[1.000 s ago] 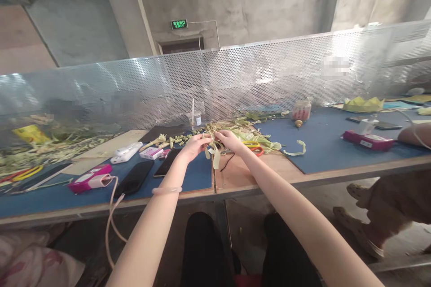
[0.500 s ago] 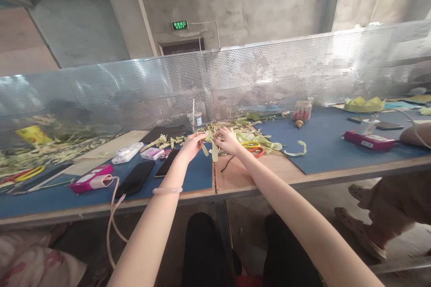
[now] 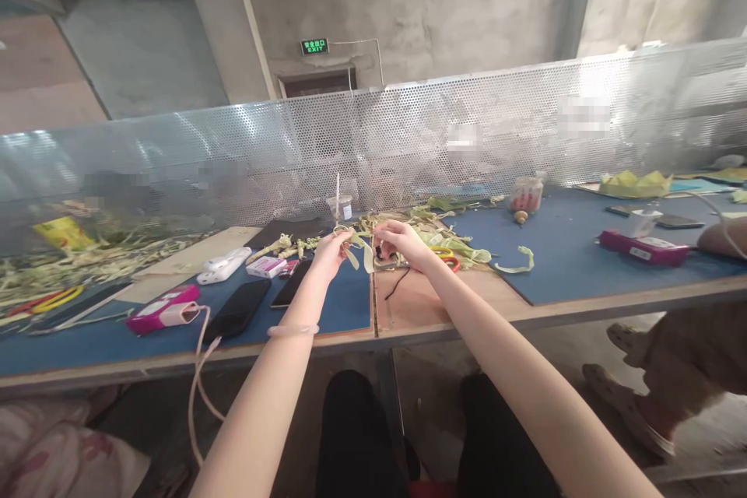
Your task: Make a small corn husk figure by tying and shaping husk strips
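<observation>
My left hand (image 3: 332, 254) is closed on a small bundle of pale green, leaf-like strips (image 3: 367, 257), whose flat ends hang toward my right hand. My right hand (image 3: 400, 241) is just to the right of the bundle, its fingers curled in. Whatever it may pinch is too small to make out, and a dark spot shows below the fingertips. Behind and beside the right hand spreads a heap of similar strips (image 3: 475, 255). Scissors with yellow and red handles (image 3: 452, 261) lie partly hidden by my right wrist. A dark cord (image 3: 397, 285) rests on the wooden board.
Left of me are two phones (image 3: 239, 310), a pink power strip (image 3: 160, 310), a white case (image 3: 225, 264), a small box (image 3: 267, 267) and braided pieces (image 3: 285, 243). A cup (image 3: 341, 208) and a jar (image 3: 526, 194) stand near the perforated metal screen (image 3: 408, 144).
My right hand has drawn slightly away from the left, leaving a gap between them. The strips stay in my left hand and their ends now show more openly.
</observation>
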Demonstrator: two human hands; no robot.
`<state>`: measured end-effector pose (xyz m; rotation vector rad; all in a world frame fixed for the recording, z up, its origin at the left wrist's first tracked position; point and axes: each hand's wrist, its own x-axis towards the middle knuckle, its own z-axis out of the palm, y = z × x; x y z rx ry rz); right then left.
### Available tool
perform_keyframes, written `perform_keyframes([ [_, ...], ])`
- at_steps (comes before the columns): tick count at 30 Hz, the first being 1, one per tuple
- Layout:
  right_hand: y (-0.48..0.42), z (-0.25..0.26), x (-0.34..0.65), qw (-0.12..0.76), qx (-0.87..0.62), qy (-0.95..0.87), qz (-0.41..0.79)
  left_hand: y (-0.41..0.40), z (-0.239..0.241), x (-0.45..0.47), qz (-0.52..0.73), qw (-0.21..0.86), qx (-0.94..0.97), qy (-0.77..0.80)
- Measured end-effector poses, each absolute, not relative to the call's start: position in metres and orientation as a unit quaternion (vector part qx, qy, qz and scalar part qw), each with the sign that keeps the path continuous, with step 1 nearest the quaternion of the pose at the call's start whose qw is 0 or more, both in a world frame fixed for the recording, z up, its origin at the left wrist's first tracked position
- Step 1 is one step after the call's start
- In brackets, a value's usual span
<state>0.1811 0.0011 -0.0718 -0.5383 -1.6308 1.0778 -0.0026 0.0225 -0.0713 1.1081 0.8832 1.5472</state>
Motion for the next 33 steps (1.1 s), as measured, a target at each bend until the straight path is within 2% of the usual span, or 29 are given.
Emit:
perform_keyframes([
  [4, -0.0011, -0.0684, 0.1849, 0.497, -0.138, -0.646, 0.563, 0.0236, -0.0728, -0.0024, 0.629, 0.496, 0.466, 0.377],
  [7, -0.0017, -0.0671, 0.1855, 0.483, -0.116, -0.634, 0.593, 0.0229, -0.0736, -0.0024, 0.611, 0.498, 0.478, 0.387],
  [21, 0.0024, -0.0705, 0.1782, 0.597, -0.295, -0.663, 0.341, 0.0231, -0.0776, -0.0019, 0.556, 0.418, 0.569, 0.438],
  [28, -0.0041, -0.0673, 0.1777, 0.562, -0.252, -0.662, 0.428, 0.0189, -0.0774, -0.0009, 0.528, 0.381, 0.605, 0.458],
  [33, -0.0029, -0.0681, 0.1764, 0.577, -0.231, -0.642, 0.448, 0.0142, -0.0752, 0.0016, 0.528, 0.364, 0.610, 0.465],
])
